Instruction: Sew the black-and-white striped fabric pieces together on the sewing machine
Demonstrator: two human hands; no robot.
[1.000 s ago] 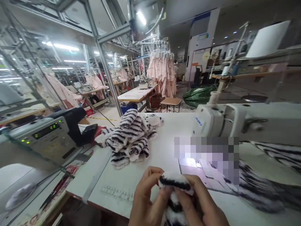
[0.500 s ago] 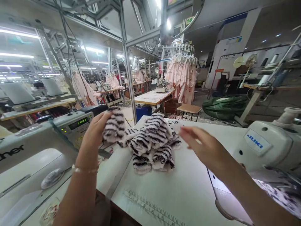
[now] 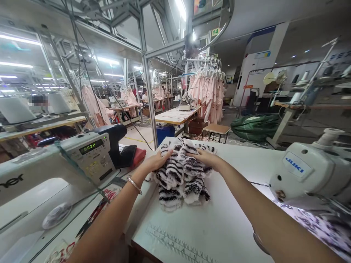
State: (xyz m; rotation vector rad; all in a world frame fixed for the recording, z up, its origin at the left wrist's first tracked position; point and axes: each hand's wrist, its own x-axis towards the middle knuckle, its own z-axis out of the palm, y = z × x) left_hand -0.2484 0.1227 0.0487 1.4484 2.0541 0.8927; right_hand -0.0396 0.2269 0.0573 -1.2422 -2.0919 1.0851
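The left hand (image 3: 157, 162), which had been lifting a striped piece, had come down onto the heap of fuzzy black-and-white striped fabric pieces (image 3: 181, 182) beside the right hand (image 3: 204, 159). Both lay flat and open, pressing on the heap without gripping. The heap sat near the far edge of the white tabletop (image 3: 208, 219). A printed ruler scale (image 3: 175, 244) ran along the near edge, and a white Juki sewing machine head (image 3: 304, 171) stood to the right.
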